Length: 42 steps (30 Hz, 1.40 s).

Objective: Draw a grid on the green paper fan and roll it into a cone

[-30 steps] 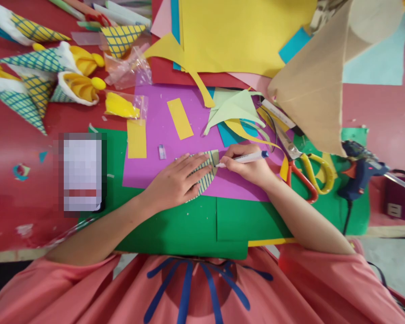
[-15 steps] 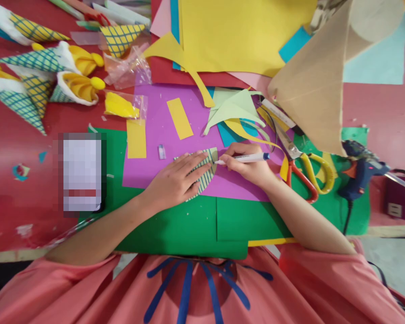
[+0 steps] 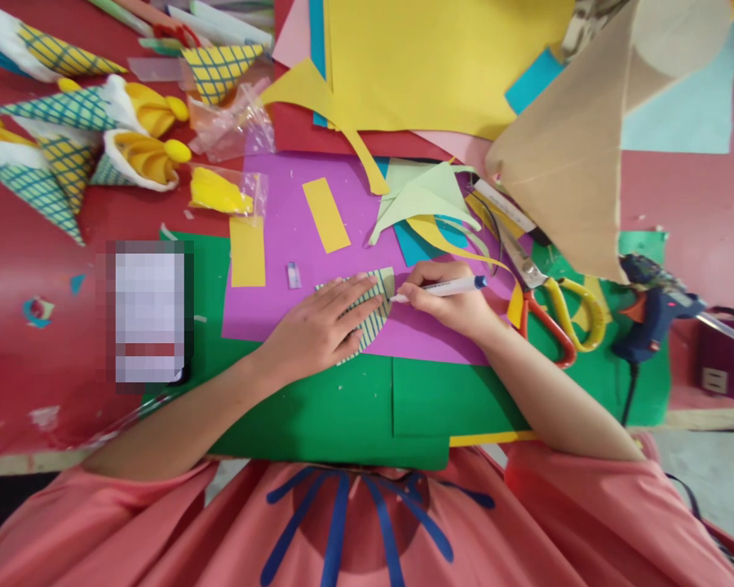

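Observation:
My left hand (image 3: pixel 318 328) lies flat, fingers stretched out, pressing a pale rounded paper piece with dark stripes (image 3: pixel 374 314) onto a purple sheet (image 3: pixel 281 269). My right hand (image 3: pixel 449 306) is closed round a white pen with a blue cap end (image 3: pixel 446 288). The pen's tip touches the right edge of the striped piece. A green sheet (image 3: pixel 342 408) lies under the purple one, nearer to me.
Yellow-handled scissors (image 3: pixel 556 310) and a blue glue gun (image 3: pixel 652 314) lie right of my right hand. Yellow strips (image 3: pixel 325 214), paper scraps and large coloured sheets (image 3: pixel 440 57) cover the far side. Finished checked paper cones (image 3: pixel 67 155) sit far left. A blurred rectangular object (image 3: pixel 148 314) lies left.
The pen tip has shifted slightly along the right edge of the striped piece, and my right hand has moved a little with it. My left hand has stayed put.

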Tool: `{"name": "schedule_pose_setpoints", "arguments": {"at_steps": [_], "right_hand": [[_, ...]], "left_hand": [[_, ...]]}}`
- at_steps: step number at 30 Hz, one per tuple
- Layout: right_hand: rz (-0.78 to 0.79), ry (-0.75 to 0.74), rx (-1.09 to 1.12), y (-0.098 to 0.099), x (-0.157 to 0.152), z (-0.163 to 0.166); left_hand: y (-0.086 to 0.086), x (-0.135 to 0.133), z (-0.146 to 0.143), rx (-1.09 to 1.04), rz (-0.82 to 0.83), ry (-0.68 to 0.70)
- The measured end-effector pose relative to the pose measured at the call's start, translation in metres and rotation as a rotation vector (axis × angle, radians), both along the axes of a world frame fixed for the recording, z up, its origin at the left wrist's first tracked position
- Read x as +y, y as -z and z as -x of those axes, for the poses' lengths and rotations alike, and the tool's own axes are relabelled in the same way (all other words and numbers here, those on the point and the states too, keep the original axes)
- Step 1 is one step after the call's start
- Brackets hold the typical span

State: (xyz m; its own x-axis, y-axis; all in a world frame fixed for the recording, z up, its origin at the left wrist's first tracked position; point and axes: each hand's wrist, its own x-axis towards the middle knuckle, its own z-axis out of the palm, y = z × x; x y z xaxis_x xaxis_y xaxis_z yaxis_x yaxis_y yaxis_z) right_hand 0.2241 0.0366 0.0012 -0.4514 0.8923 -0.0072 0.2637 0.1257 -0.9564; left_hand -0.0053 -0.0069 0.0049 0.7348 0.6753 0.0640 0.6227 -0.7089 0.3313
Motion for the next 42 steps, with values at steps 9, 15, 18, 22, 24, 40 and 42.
{"name": "schedule_pose_setpoints", "arguments": {"at_steps": [9,15,18,22,24,40,42], "right_hand": [[-0.012,-0.032,-0.033,-0.0003,0.0003,-0.0013],[0.009,-0.057,-0.036,-0.0009,0.0003,-0.0016],[0.058,-0.02,-0.007,-0.0025,0.0009,-0.0017],[0.109,0.159,0.064,-0.0059,0.0011,-0.0001],[0.106,0.22,0.09,-0.0069,0.0009,0.0008],[0.031,0.131,-0.057,-0.0027,0.0005,0.0003],[0.024,0.133,-0.06,-0.0032,0.0006,0.0006]], "left_hand": [[0.0001,-0.0002,-0.0002,-0.01,-0.021,0.002],[-0.0004,-0.0004,-0.0006,-0.005,-0.022,-0.002],[-0.0004,-0.0001,-0.0006,-0.003,-0.037,0.003],[-0.0005,0.0001,0.0003,0.004,-0.048,0.013],[-0.0007,-0.0002,0.0009,-0.003,-0.04,0.029],[-0.002,-0.0006,0.0008,0.009,0.001,0.094],[-0.002,-0.0005,0.0006,0.011,-0.001,0.097]]}}
